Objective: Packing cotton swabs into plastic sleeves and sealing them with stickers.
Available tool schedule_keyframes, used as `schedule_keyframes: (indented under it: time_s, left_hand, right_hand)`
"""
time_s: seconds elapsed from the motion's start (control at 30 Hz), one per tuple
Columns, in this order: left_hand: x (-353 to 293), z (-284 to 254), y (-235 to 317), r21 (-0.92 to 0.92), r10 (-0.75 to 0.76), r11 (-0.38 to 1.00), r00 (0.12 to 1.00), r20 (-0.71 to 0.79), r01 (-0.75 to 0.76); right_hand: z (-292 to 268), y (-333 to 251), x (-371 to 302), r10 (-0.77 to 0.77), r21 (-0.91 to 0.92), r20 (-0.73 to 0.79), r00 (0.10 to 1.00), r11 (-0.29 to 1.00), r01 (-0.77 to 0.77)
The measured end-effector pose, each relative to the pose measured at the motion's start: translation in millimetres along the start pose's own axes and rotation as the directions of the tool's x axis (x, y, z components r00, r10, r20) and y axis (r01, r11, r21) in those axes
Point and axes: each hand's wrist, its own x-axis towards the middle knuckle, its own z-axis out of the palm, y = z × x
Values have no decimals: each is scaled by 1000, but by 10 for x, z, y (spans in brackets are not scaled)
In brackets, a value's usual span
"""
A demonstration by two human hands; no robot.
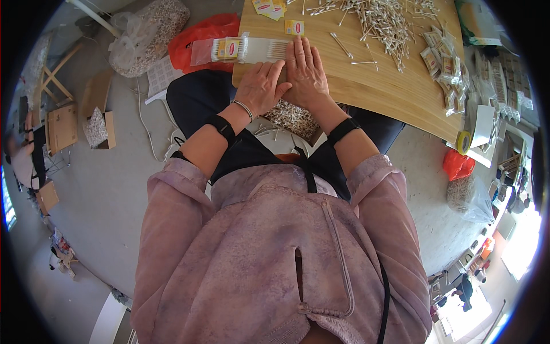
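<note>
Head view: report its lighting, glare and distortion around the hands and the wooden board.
Head view: strong fisheye bend, so the wooden board curves along its near edge and a black rim rings the picture; soft even daylight on the left hand and right hand, both sharp; blown-out glare at the lower right window area; the clear packet of cotton swabs shows mild sheen.

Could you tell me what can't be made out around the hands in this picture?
- Head view: whatever lies under the left hand and right hand is covered by the palms.
- The swab pile and labels are cut by the top edge.
- The label print on the swab pack is too small.
</note>
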Motion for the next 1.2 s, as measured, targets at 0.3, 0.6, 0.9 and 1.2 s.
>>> schedule_keyframes:
  time_s: [0.3, 0.6, 0.9, 1.2]
  left_hand:
    - [56, -12, 53, -13, -73, 997, 997, -14, 72]
    - [75, -41, 62, -67, -102, 993, 995, -12, 101]
    - [128, -48, 77, -58, -152, 986, 986, 74, 157]
    - [133, -39, 85, -29, -163, 986, 985, 58, 165]
  right_hand:
    - [32, -8, -11, 10, 37, -32, 999, 999, -9]
    - [10, -24, -5, 15, 35, -9, 1000, 999, -15]
    - [30, -28, 6, 24, -44, 31, 999, 999, -22]
    - [35, -25, 9, 28, -1, 24, 999, 1000, -28]
